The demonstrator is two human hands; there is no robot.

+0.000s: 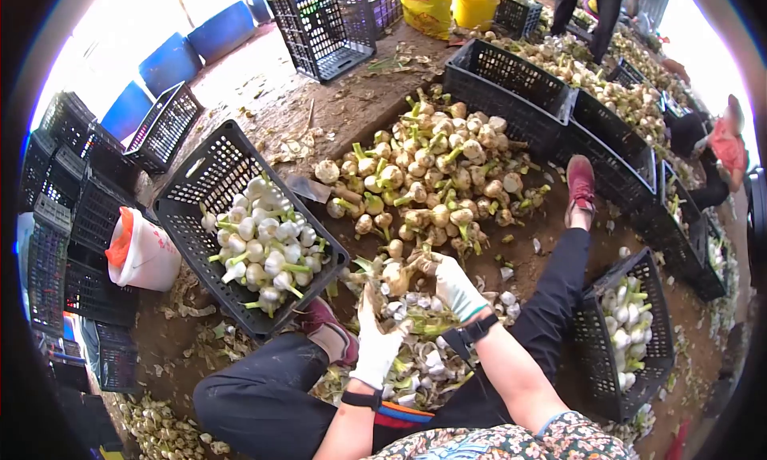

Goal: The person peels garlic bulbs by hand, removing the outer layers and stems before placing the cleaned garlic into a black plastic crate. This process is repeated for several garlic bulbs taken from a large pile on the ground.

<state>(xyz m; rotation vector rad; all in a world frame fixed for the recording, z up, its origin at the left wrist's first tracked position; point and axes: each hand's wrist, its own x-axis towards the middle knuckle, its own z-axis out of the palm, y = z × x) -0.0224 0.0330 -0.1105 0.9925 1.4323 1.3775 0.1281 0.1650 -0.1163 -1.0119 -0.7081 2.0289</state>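
Note:
My left hand (378, 344), in a white glove with a soiled fingertip area, is raised with its thumb apart from the fingers. I see nothing gripped in it. My right hand (457, 287), gloved too, has its dirty fingertips closed at a garlic bulb (395, 278) between the two hands. Just beyond lies a heap of untrimmed garlic (431, 172) with brownish skins and green stems. Left of my hands stands a black crate (196, 180) holding peeled white garlic (268, 240). Below my hands, loose skins and trimmings (423, 364) cover the ground.
A second crate of white garlic (627, 324) stands at my right. Black crates (511, 73) line the far right side. A white bucket (148, 256) stands at left beside stacked crates (96, 212). Another person (725, 144) sits at far right; someone's legs (591, 13) show behind.

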